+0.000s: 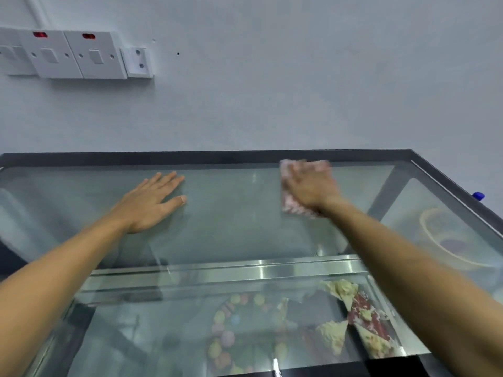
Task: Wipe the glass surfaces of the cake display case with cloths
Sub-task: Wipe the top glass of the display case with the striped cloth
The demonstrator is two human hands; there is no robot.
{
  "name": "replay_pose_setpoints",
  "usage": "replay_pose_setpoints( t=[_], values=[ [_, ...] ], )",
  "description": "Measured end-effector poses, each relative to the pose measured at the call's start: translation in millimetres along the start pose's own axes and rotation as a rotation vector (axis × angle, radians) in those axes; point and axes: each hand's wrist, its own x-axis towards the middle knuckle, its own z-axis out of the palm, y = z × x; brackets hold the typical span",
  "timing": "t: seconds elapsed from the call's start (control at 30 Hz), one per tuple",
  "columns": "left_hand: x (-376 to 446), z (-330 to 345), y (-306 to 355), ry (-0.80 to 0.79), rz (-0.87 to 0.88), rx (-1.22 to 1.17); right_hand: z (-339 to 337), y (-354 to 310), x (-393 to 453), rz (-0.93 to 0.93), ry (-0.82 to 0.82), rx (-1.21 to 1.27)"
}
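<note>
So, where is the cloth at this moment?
In the head view the pink cloth lies on the glass top at the far right, under the right hand, near the dark back frame.

Between my left hand (152, 202), flat on the glass top (231, 213), and my right hand (310, 189) pressing the cloth (288, 205), the glass lies bare. The wall (272, 104) rises just behind the dark back frame (190, 157), blocking reach; switch plates (73, 54) jut out upper left.
</note>
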Motion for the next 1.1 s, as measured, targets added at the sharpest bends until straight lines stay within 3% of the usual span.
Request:
replay_pose_setpoints(
  t=[0.13,0.23,0.3,0.4,0.47,0.5,0.57,0.7,0.8,0.97,1.1],
  values=[
    [-3,0,-2,-0.010,0.023,-0.021,8,-125,-122,-0.609,-0.121,0.036],
    [-3,-1,-5,-0.011,0.025,-0.025,-10,-90,-197,-0.726,-0.153,0.090],
    [-3,1,-4,-0.009,0.018,-0.009,-19,-25,-193,-0.519,-0.189,0.065],
    [-2,1,-1,-0.006,0.013,0.010,-17,44,-138,-0.065,-0.167,0.014],
    [-1,1,1,-0.008,0.011,0.017,-13,41,-98,0.129,-0.104,0.008],
    [-1,1,1,-0.010,0.010,0.020,-10,19,-82,0.135,-0.083,-0.003],
    [-1,1,1,0.006,0.004,0.008,-5,-55,-70,-0.025,-0.087,-0.031],
    [-5,-5,-10,-0.017,0.055,-0.089,4,-199,-158,-0.651,-0.156,0.057],
    [-13,-12,-27,-0.075,0.103,-0.040,-5,-186,-218,-0.892,-0.154,0.085],
    [-36,-21,-80,-0.050,0.021,-0.035,-11,-93,-155,-0.464,-0.207,0.011],
    [-37,-25,-88,-0.041,-0.005,-0.015,9,-112,-56,-0.191,-0.123,0.042]
  ],
)
